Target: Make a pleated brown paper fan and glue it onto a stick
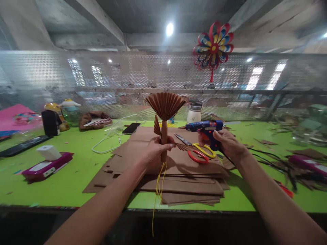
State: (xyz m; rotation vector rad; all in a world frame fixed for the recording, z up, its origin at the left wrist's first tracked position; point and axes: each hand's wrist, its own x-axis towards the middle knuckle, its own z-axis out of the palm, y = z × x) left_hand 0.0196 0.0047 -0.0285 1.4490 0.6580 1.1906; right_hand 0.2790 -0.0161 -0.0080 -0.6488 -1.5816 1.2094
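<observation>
My left hand (156, 151) is closed round a rolled brown paper tube, the stem of a paper figure (166, 105) with a pleated fan spread at its top. Smaller pleated pieces stick out at its sides, and yellow strings (159, 183) hang from its lower end. In my right hand (228, 144) is a blue hot glue gun (204, 126), its nozzle pointing left toward the figure but apart from it. Scissors (198, 154) with one red and one yellow handle loop lie between my hands on stacked brown paper sheets (178, 187).
Left on the green table (76, 163) are a magenta box (47, 168) with a white charger, a white cable (99, 144) and a dark phone (131, 128). A lidded jar (194, 112) stands behind. Black cords (276, 163) and paper scraps lie right. A pinwheel-like ornament (214, 47) hangs above.
</observation>
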